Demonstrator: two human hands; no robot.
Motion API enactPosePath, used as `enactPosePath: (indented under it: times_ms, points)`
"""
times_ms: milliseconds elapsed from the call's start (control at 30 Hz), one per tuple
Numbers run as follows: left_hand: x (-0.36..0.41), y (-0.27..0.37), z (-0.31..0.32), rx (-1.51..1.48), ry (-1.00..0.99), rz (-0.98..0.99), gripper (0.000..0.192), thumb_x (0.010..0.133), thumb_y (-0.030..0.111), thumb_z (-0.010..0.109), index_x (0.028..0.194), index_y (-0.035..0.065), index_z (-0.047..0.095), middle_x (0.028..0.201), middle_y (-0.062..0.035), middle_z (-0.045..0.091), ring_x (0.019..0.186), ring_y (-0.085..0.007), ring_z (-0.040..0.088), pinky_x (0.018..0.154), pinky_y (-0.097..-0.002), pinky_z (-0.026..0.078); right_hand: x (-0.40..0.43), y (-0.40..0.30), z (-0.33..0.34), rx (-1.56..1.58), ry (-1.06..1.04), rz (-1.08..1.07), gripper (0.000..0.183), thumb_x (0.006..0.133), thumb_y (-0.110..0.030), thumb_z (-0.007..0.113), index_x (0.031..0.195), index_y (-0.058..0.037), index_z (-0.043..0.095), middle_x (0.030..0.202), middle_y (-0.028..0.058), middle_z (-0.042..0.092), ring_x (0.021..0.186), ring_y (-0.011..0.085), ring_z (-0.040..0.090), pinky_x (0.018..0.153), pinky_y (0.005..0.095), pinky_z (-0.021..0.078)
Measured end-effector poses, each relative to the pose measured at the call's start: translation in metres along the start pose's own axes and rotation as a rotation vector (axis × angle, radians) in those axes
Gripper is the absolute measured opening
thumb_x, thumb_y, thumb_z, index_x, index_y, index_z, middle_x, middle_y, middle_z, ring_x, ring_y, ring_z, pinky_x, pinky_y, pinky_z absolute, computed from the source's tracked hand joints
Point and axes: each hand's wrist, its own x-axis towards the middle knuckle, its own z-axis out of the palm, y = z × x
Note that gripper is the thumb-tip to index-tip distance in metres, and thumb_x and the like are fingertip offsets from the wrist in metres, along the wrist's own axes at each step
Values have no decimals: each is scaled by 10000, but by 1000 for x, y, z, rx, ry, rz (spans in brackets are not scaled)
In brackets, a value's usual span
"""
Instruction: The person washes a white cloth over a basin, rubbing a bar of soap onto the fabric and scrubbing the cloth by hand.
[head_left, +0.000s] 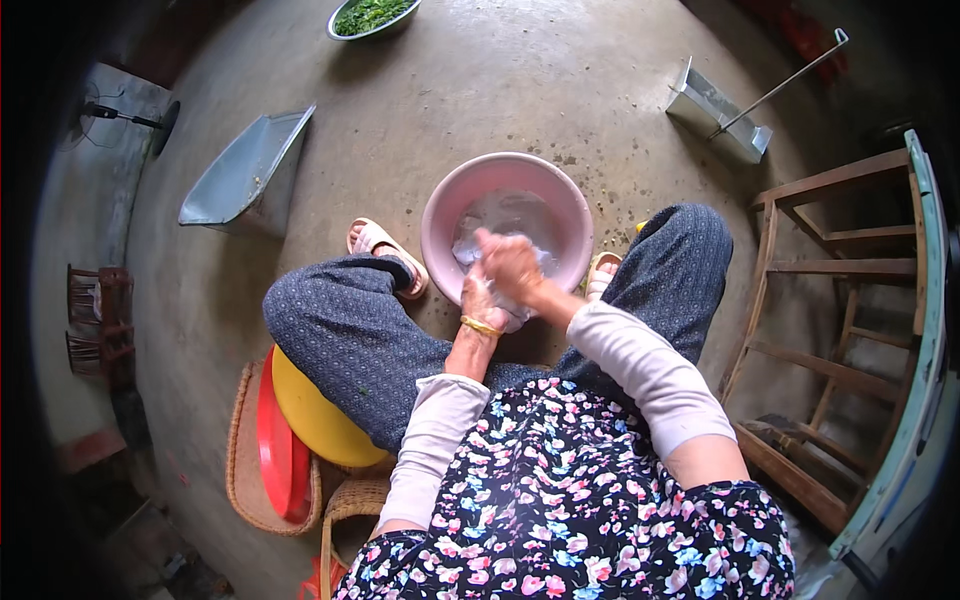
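A pink plastic basin (442, 199) stands on the floor between my feet, with cloudy water (517, 206) in it. Over its near rim, both of my hands are on a wet whitish cloth (517, 322). My left hand (478, 296), with a gold bracelet (481, 326) at the wrist, grips the cloth from below. Pressed against it from above is my right hand (514, 266), its fingers curled and slightly blurred. Part of the cloth hangs by the left wrist; pale fabric (466, 249) also shows inside the basin. The hands hide much of the cloth between them.
A metal scoop-shaped bin (240, 176) stands at left, and a long-handled metal dustpan (716, 112) at upper right. A bowl of chopped greens (367, 34) is ahead. A wooden frame (840, 266) rises at right. Beside my left leg are a yellow round lid (319, 409) and a woven basket (244, 480).
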Motion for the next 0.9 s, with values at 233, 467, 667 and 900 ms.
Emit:
enactPosePath:
  times_ms: [233, 467, 667, 900]
  points:
    - [-20, 59, 36, -943, 63, -330, 285, 835, 301, 416, 909, 57, 542, 845, -46, 554, 789, -189, 551, 745, -303, 460, -2, 0, -39, 369, 7, -75, 105, 691, -157, 529, 746, -70, 507, 543, 141, 520, 470, 289, 547, 428, 354, 445]
    - [-26, 52, 27, -962, 58, -305, 297, 844, 279, 409, 1000, 49, 513, 930, -99, 577, 855, -206, 572, 776, -337, 455, 1, 20, -32, 209, 139, -152, 192, 779, -184, 501, 648, -46, 529, 546, 142, 543, 516, 276, 570, 433, 350, 443]
    - [-25, 78, 22, -1195, -108, -344, 458, 796, 339, 525, 1098, 2, 461, 1022, -127, 556, 922, -263, 552, 837, -411, 434, 18, 61, -9, 1376, 85, 384, 363, 871, -287, 450, 569, -86, 435, 470, -50, 364, 422, 83, 259, 381, 233, 230]
    - [-23, 63, 17, -1004, -125, -344, 336, 754, 100, 550, 1061, -11, 467, 990, -138, 563, 896, -273, 559, 813, -436, 448, 24, 64, -50, 1531, -7, 786, 355, 843, -250, 508, 538, -79, 452, 444, -50, 373, 387, 43, 311, 362, 214, 258]
